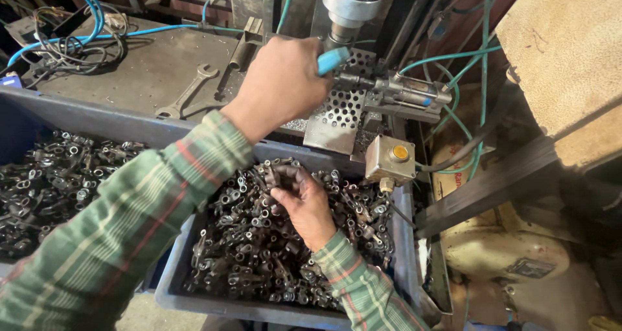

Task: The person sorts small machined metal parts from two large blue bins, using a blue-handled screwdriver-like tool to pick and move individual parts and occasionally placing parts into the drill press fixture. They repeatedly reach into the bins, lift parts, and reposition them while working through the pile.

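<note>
Bin (170, 276) of metal fittings (253, 240); right hand (304, 201) apparently gripping some.

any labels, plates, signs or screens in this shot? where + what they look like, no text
Nameplate: dark rectangular plate on the cream motor housing, lower right; print too small to tell.
Lettering: dark marks on the cream casing behind the green hoses, partly hidden.
Button box: small beige square box with a yellow round button, at the corner of the blue bin; no label visible.
No screens, packages or signs in view.

Dim workshop, grimy metal workbench (149, 71), tangled cables (71, 42).
</note>
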A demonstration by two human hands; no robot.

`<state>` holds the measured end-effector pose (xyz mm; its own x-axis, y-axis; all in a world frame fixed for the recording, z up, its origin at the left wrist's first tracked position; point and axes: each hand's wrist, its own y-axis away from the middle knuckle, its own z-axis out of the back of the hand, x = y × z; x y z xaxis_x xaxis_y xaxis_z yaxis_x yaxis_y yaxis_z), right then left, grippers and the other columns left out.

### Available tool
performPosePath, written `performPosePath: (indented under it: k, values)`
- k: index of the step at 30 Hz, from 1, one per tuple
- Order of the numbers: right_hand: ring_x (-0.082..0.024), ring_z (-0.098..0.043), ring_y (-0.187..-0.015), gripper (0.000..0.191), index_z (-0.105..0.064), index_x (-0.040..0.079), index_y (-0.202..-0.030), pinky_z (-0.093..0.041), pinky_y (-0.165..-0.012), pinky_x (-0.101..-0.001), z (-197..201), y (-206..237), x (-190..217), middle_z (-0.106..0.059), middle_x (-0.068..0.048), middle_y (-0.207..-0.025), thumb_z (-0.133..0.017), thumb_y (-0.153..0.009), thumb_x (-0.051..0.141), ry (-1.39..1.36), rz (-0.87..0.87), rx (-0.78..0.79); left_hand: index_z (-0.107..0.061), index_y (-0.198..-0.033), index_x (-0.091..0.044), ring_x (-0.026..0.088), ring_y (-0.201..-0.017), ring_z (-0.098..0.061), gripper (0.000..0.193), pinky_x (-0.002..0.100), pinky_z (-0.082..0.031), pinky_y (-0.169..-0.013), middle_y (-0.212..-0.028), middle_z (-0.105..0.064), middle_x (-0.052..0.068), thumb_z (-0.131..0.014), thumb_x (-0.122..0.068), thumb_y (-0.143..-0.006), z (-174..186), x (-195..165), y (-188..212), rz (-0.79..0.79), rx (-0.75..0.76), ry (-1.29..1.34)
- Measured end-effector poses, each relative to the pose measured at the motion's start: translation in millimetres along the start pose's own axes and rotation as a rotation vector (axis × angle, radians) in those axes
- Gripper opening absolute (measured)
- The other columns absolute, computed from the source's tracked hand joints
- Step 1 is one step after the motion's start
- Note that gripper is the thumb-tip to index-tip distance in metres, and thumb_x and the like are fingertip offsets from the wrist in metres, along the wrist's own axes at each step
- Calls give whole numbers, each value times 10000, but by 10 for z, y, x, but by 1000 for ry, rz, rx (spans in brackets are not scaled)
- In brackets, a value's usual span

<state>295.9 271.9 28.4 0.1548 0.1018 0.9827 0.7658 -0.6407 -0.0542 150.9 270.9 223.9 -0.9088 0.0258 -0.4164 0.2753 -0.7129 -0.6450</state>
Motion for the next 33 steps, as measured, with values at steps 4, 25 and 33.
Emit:
performPosePath:
  k: [4, 25, 33]
  values:
    - [-125, -693, -871, 392, -609, 41, -1305, -616, -713, -269, 1, 12, 21, -723, -54, -1139, -619, -931, -77, -24, 36, 34, -713, -887, -12, 477, -784, -697, 215, 546, -566, -746, -797, -701, 278, -712, -211, -804, -100, -15, -164, 64, 50, -84]
    - [-190, -714, -812, 224, -698, 14, -1156, -578, -654, -316, 269, -96, 447, -750, -102, -1033, -663, -939, 55, -342, 62, -346, -750, -885, -51, 471, -862, -698, 186, 546, -567, -789, -886, -718, 260, -633, -178, -818, -233, -12, -360, 202, 109, -52]
    - [-256, -738, -903, 249, -604, -51, -1213, -597, -805, -357, 694, -569, 788, -743, -154, -1067, -578, -976, 23, -605, 41, -408, -753, -903, -55, 465, -884, -704, 190, 545, -568, -808, -901, -724, 256, -636, -176, -815, -213, -19, -358, 185, 122, -38]
